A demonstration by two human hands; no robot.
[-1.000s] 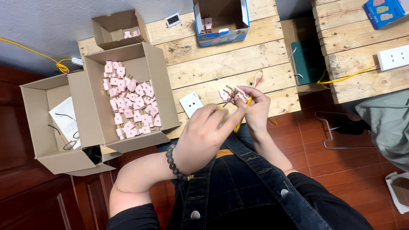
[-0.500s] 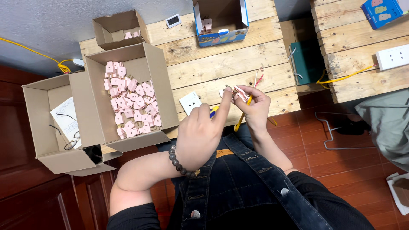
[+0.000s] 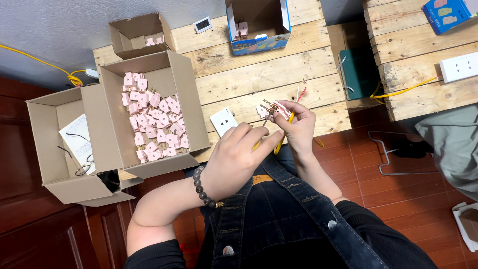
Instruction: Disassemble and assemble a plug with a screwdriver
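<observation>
far left box [image 3: 47, 144]: an open cardboard box, well left of my hands, with a white sheet and thin black wire inside.
big box [image 3: 152, 112]: open cardboard, left of my left hand, holding a heap of pink plugs [image 3: 152, 122].
small box [image 3: 139, 35]: beyond the big box on the desk [image 3: 264, 82], a few pink pieces in it.
white socket plate [image 3: 223, 121]: flat on the desk, just beyond my left hand.
left hand [image 3: 234, 159]: my fingers are curled around a yellow-handled screwdriver [image 3: 285, 130], its tip reaching up toward my right hand; a dark bead bracelet [image 3: 201, 187] sits on the wrist.
right hand [image 3: 298, 127]: my fingers pinch a small pink plug part [image 3: 276, 108] with brass prongs, held above the desk's near edge, touching the tool's tip.
thin wires [image 3: 300, 91]: red and white, just beyond my right hand.
blue-sided box [image 3: 256, 22]: far beyond both hands.
white power strip [image 3: 458, 66]: well right, with a yellow cable [image 3: 398, 92].
</observation>
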